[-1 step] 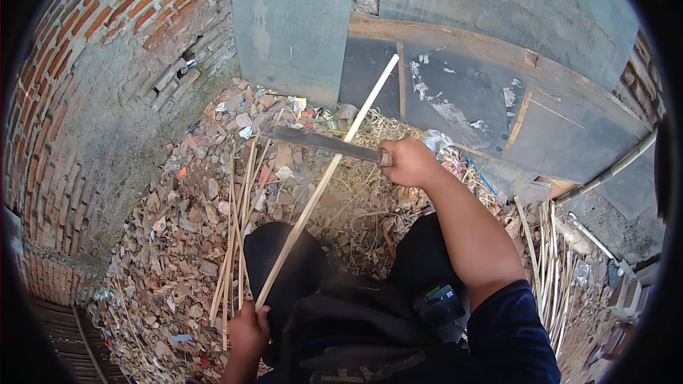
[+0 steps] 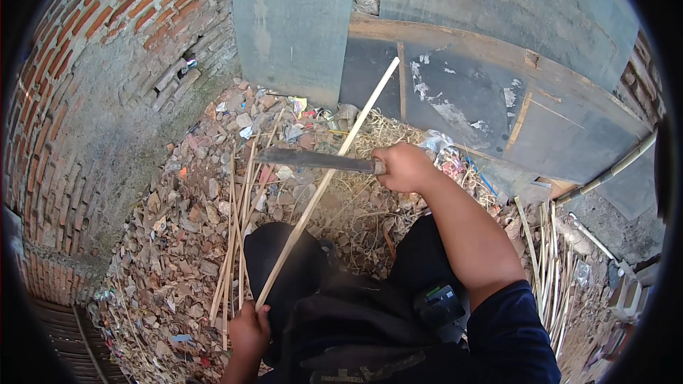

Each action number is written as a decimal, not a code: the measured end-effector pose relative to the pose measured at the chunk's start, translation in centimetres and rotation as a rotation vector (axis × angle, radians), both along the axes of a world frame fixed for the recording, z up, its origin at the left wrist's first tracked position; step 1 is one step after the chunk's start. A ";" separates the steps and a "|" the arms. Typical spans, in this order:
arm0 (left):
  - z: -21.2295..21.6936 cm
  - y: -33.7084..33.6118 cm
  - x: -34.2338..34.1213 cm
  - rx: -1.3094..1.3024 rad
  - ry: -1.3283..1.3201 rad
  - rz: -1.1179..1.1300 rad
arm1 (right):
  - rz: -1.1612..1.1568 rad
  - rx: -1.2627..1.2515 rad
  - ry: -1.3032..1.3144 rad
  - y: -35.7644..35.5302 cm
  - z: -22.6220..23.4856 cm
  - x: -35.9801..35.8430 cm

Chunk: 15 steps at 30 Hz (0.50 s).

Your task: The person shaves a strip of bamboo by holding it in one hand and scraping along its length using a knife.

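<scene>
Gripping the lower end of one long pale bamboo strip [image 2: 324,183], your left hand [image 2: 247,328] is clenched by your knee; several split strips [image 2: 235,231] lie on brick rubble [image 2: 171,242], while your right hand [image 2: 403,166] grasps a flat dark blade [image 2: 313,160] laid across the strip

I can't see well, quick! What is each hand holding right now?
Left hand: closed around the lower end of the long bamboo strip.
Right hand: closed on the handle of the big knife, blade against the strip.
</scene>
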<state>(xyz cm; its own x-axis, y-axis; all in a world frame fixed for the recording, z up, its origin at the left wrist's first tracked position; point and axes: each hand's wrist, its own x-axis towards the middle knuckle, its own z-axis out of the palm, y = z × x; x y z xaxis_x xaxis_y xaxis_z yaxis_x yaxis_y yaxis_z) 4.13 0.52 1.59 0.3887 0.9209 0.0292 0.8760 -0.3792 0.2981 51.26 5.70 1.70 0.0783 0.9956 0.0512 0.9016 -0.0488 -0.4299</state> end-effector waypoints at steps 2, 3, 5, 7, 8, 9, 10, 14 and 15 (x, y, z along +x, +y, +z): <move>0.4 -0.3 0.5 0.002 -0.026 0.013 | 0.063 -0.077 -0.059 0.1 1.4 -2.7; 0.5 -0.3 0.5 0.003 -0.057 0.020 | 0.121 -0.155 -0.122 0.1 1.6 -3.5; -0.5 -0.3 -0.4 0.041 -0.009 0.024 | 0.084 -0.180 -0.005 0.9 0.5 -2.4; -1.6 -0.3 -0.4 0.103 0.068 0.018 | -0.072 -0.189 0.178 1.3 -1.0 -0.2; -1.7 -0.1 0.0 0.104 0.062 0.008 | -0.083 -0.187 0.173 1.3 -1.7 1.0; -1.6 -0.2 0.2 0.103 0.089 0.023 | -0.169 -0.169 0.231 1.5 -2.3 1.6; -1.5 -0.2 0.4 0.101 0.115 0.035 | -0.257 -0.151 0.289 1.5 -2.8 2.2; -0.8 -0.8 0.8 0.095 0.113 0.067 | -0.009 -0.261 0.113 0.6 -0.4 -1.4; -0.8 -0.9 0.8 0.121 0.113 0.072 | 0.064 -0.251 0.036 0.3 0.7 -2.6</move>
